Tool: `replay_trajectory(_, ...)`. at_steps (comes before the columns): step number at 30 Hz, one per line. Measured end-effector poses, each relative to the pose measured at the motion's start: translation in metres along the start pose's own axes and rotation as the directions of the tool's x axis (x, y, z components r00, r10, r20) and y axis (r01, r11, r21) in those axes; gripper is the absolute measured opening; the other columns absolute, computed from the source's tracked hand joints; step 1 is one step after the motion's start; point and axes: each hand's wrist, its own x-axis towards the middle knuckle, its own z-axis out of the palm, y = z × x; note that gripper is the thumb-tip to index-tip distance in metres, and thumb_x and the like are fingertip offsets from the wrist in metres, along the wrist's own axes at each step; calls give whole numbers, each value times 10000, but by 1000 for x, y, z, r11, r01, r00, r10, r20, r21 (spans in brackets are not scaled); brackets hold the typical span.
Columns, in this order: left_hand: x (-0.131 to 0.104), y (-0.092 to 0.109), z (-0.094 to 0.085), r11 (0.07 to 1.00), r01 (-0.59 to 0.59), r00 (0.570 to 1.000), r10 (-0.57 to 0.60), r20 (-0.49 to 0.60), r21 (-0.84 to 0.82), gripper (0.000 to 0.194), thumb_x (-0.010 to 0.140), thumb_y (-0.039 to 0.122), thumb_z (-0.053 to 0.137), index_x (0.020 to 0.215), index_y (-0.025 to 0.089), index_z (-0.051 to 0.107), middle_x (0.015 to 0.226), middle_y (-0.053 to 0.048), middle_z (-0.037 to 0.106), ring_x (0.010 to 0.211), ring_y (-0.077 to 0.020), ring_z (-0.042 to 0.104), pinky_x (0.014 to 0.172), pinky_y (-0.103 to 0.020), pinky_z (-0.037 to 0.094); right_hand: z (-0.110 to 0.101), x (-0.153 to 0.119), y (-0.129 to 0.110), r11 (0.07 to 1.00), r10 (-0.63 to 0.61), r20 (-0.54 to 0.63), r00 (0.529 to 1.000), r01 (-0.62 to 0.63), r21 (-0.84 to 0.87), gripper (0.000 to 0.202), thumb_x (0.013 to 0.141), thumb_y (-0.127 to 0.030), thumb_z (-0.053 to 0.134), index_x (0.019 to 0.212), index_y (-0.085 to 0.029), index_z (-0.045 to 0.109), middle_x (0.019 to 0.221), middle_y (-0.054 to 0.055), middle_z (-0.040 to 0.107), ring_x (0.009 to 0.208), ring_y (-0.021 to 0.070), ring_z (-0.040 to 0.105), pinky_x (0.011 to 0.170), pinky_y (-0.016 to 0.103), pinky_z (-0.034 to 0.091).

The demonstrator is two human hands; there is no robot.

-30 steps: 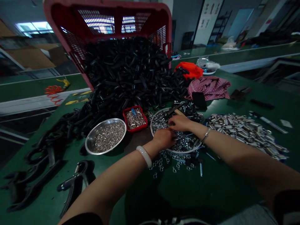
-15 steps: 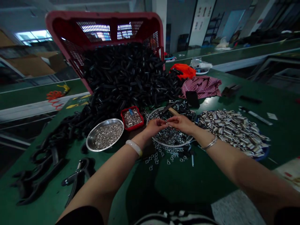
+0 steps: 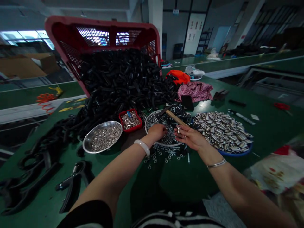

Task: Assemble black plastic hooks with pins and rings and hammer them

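Observation:
My left hand [image 3: 157, 131] is over the left part of a white-rimmed tray [image 3: 163, 145] of small metal eye parts, its fingertips down among them; what they pinch, if anything, is hidden. Palm turned up, my right hand [image 3: 188, 136] holds a small metal spring [image 3: 178, 129] between thumb and fingers at the tray's right side. A hammer with a wooden handle [image 3: 175, 117] lies across the tray. Right of my right hand, silvery springs [image 3: 223, 131] are heaped on a blue tray [image 3: 239, 154].
A steel bowl [image 3: 85, 146] and a red box [image 3: 142, 124] hold small metal pieces at the left. Black handles [image 3: 128, 79] spill from a tilted red crate [image 3: 102, 21]. Loose eye parts [image 3: 166, 160] lie before the tray. A checkered cloth [image 3: 196, 91] lies behind.
My hands have moved apart; the left has gone down into the tray's metal parts. My right hand has turned palm up, showing the spring. The view has shifted slightly right.

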Motion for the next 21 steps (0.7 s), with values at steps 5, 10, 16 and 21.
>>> replay_trajectory(5, -30, 2, 2, 945, 30, 999, -41, -24, -327, 205, 855, 273, 454, 899, 145, 608, 854, -55, 668, 628, -95, 556, 558, -200, 423, 13, -7, 4, 990, -100, -14, 995, 98, -105, 230, 668, -250, 682, 892, -226, 633, 948, 14, 655, 642, 73, 540, 498, 187, 408)
replay_trajectory(10, -68, 8, 0, 182, 264, 964, -59, 258, -947, 96, 823, 221, 510, 768, 143, 517, 730, 7, 591, 391, -9, 335, 347, -128, 190, 40, -7, 11, 977, -181, 32, 983, 184, -107, 244, 661, -278, 683, 884, -207, 614, 907, 15, 648, 652, 90, 559, 524, 207, 427)
replay_trajectory(16, -93, -5, -6, -162, 251, 955, -118, 271, -954, 132, 751, 210, 615, 721, 142, 507, 620, 45, 474, 391, -1, 326, 321, -100, 161, 72, -13, 24, 964, -250, 47, 967, 253, -85, 319, 628, -290, 705, 923, -216, 610, 821, -22, 612, 598, 70, 534, 541, 218, 449)
replay_trajectory(21, -107, -17, -6, -238, 233, 959, -107, 263, -943, 99, 764, 188, 599, 735, 123, 531, 649, 28, 490, 398, 5, 322, 318, -90, 176, 92, -14, 34, 969, -243, 37, 969, 245, -34, 305, 594, -279, 739, 864, -212, 616, 732, -51, 585, 565, 46, 525, 489, 170, 419)
